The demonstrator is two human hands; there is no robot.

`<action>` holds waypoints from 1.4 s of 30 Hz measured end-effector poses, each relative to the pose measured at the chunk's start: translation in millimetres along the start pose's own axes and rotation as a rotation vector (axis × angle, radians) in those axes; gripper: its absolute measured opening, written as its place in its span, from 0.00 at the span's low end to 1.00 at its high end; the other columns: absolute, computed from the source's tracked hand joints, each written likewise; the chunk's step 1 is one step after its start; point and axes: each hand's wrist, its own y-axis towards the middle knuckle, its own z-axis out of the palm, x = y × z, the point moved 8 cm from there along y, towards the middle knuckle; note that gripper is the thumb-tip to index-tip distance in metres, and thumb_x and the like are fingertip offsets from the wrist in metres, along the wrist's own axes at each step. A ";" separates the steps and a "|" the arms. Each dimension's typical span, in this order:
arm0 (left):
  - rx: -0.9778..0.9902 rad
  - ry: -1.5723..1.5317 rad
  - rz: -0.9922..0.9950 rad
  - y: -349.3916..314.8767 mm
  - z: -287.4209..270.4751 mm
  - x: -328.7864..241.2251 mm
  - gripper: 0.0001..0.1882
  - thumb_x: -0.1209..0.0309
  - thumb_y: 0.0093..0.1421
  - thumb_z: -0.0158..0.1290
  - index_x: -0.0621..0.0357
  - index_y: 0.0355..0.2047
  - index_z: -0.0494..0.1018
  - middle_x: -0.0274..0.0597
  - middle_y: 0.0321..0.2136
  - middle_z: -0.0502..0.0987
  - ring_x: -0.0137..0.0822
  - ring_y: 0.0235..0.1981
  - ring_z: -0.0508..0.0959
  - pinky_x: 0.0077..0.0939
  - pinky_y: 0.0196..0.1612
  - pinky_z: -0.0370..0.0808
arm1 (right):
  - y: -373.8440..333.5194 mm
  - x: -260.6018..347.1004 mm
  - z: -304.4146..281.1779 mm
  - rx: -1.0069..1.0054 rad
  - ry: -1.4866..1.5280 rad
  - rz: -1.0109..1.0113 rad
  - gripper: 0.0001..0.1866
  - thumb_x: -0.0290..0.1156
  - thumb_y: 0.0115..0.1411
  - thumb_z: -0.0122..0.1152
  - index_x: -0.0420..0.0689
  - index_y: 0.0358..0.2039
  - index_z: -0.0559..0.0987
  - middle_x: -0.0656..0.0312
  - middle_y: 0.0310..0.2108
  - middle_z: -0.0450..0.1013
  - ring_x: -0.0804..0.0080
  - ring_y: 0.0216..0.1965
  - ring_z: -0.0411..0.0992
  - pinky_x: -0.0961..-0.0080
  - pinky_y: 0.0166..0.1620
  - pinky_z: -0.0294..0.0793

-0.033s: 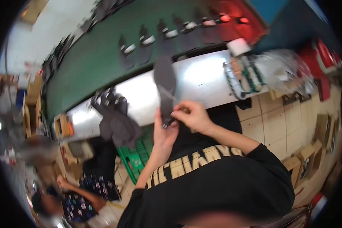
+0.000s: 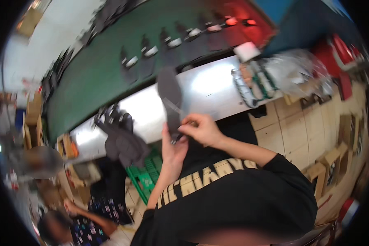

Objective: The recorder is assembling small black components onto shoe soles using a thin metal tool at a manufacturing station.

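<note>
My left hand (image 2: pixel 174 153) is closed round the near end of a dark grey shoe sole (image 2: pixel 169 88), with the thumb along its edge. The sole points away from me over the metal ledge, and something small and black shows at its near end. My right hand (image 2: pixel 203 130) is pinched just right of the sole. From its fingers a thin, pale, rod-like tool (image 2: pixel 173 106) slants across the sole; motion blur hides its tip. To the left, a pile of similar grey soles with black straps (image 2: pixel 125 143) hangs over the ledge.
Beyond the metal ledge (image 2: pixel 211 82), a green conveyor belt (image 2: pixel 94 78) carries a row of sandals (image 2: pixel 149 51), running under red light at right. Hand tools (image 2: pixel 254 86) and a clear plastic bag (image 2: pixel 293 69) lie on the right. A green crate (image 2: pixel 145 180) stands below; a co-worker (image 2: pixel 88 223) sits lower left.
The whole view has shifted slightly, so the bench and belt sit a little further left and lower. Both hands keep their hold at the sole.
</note>
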 end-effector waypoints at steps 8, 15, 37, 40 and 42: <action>0.002 0.060 0.017 -3.2 5.3 7.1 0.19 0.51 0.63 0.54 0.51 0.46 0.73 0.31 0.36 0.79 0.25 0.31 0.78 0.16 0.23 0.71 | -8.3 -15.9 -11.1 -0.013 0.028 -0.051 0.10 0.27 0.57 0.66 0.34 0.36 0.79 0.60 0.31 0.78 0.79 0.32 0.75 0.81 0.36 0.74; 0.065 0.090 0.000 -6.6 12.5 13.5 0.20 0.52 0.65 0.51 0.55 0.45 0.74 0.35 0.36 0.79 0.25 0.30 0.78 0.15 0.22 0.72 | -14.2 -28.3 -13.5 -0.095 0.078 -0.032 0.09 0.27 0.57 0.67 0.36 0.34 0.79 0.63 0.29 0.77 0.79 0.33 0.73 0.79 0.37 0.74; 0.178 0.178 -0.008 -40.7 2.4 21.4 0.19 0.56 0.62 0.53 0.54 0.47 0.72 0.34 0.40 0.79 0.29 0.37 0.79 0.19 0.32 0.76 | -85.0 -4.6 -3.8 -0.350 -0.099 -0.310 0.07 0.27 0.59 0.63 0.37 0.31 0.77 0.69 0.23 0.72 0.86 0.25 0.66 0.83 0.28 0.66; 0.238 0.146 -0.103 -42.4 5.4 27.3 0.18 0.57 0.61 0.52 0.54 0.47 0.72 0.36 0.40 0.79 0.30 0.36 0.79 0.19 0.31 0.77 | -95.4 3.6 -4.6 -0.312 -0.170 -0.346 0.07 0.26 0.60 0.61 0.36 0.31 0.75 0.68 0.24 0.71 0.86 0.28 0.66 0.82 0.31 0.67; 0.318 0.122 -0.220 -44.6 14.7 36.9 0.18 0.58 0.62 0.49 0.55 0.46 0.73 0.37 0.39 0.79 0.30 0.35 0.80 0.21 0.29 0.77 | -95.5 6.4 -1.9 -0.216 -0.193 -0.357 0.07 0.26 0.60 0.60 0.36 0.31 0.73 0.67 0.25 0.70 0.85 0.29 0.66 0.82 0.32 0.67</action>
